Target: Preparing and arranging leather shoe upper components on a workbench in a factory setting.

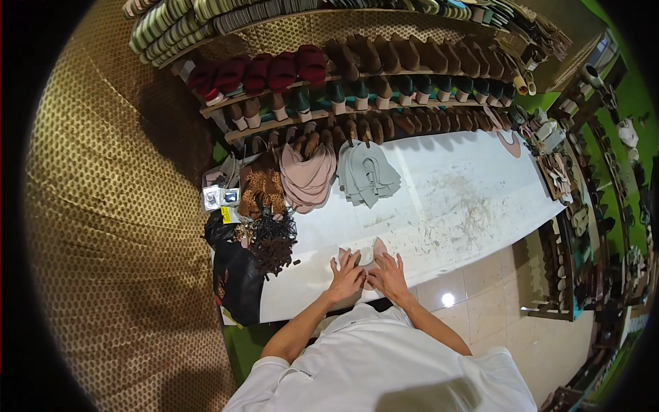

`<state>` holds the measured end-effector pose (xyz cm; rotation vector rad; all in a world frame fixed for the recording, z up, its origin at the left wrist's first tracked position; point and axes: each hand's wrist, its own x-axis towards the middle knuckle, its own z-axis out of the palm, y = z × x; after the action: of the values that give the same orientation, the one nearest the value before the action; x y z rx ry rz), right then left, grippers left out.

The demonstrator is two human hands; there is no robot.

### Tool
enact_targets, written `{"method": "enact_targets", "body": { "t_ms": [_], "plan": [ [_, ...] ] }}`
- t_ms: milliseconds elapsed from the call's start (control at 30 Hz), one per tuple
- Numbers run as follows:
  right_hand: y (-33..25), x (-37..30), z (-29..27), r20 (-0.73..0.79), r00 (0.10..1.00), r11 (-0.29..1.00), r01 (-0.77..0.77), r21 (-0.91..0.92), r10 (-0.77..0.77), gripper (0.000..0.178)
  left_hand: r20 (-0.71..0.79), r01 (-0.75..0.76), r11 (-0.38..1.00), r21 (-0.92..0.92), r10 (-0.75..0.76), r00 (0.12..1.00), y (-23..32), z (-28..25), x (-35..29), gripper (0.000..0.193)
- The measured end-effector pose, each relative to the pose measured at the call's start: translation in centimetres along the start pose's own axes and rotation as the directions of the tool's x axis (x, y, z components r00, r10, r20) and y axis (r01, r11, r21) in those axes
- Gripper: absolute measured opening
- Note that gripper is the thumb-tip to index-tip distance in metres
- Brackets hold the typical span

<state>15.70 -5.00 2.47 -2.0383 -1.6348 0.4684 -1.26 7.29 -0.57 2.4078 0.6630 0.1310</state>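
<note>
Close to the near edge of the white table, a pale pink U-shaped shoe-upper piece (379, 246) lies under both my hands. My left hand (345, 276) grips its left side, with the fingers bent over it and the tips toward the middle. On the right side my right hand (390, 277) holds the same piece, thumb and index close to the left hand's. My fingers cover most of its middle. Farther off on the table are a stack of pink upper pieces (307, 180) and a stack of grey-green ones (368, 173).
A pile of black and brown small parts (273, 240) and leopard-print pieces (261, 189) lie at the left, beside a black bag (237, 278). Shelves of shoe lasts (405, 55) and red slippers (283, 71) rise behind the table. At the right stands a shoe rack (549, 275).
</note>
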Motion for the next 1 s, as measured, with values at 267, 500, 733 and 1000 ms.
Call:
{"method": "enact_targets", "body": {
  "t_ms": [267,500,733,1000],
  "plan": [
    [0.9,0.7,0.5,-0.128,0.991,0.999,0.046,0.001,-0.046,0.020,-0.135,0.158,0.985,-0.064,-0.166,0.977,0.5,0.2,-0.4,0.022],
    [2.8,1.9,-0.6,-0.338,0.908,0.969,-0.234,0.081,0.248,0.015,-0.258,0.566,0.819,-0.091,-0.568,0.781,-1.7,0.6,-2.1,0.052],
    [4.8,2.2,-1.2,-0.332,0.915,0.973,-0.212,0.089,0.229,0.015,-0.199,0.606,0.793,-0.061,-0.605,0.771,-1.8,1.1,-2.5,0.068],
    [4.4,1.6,-1.3,-0.257,0.940,0.974,-0.213,0.078,0.226,0.015,-0.234,0.576,0.811,-0.107,-0.583,0.778,-0.4,1.6,-1.8,0.060]
  ]
}}
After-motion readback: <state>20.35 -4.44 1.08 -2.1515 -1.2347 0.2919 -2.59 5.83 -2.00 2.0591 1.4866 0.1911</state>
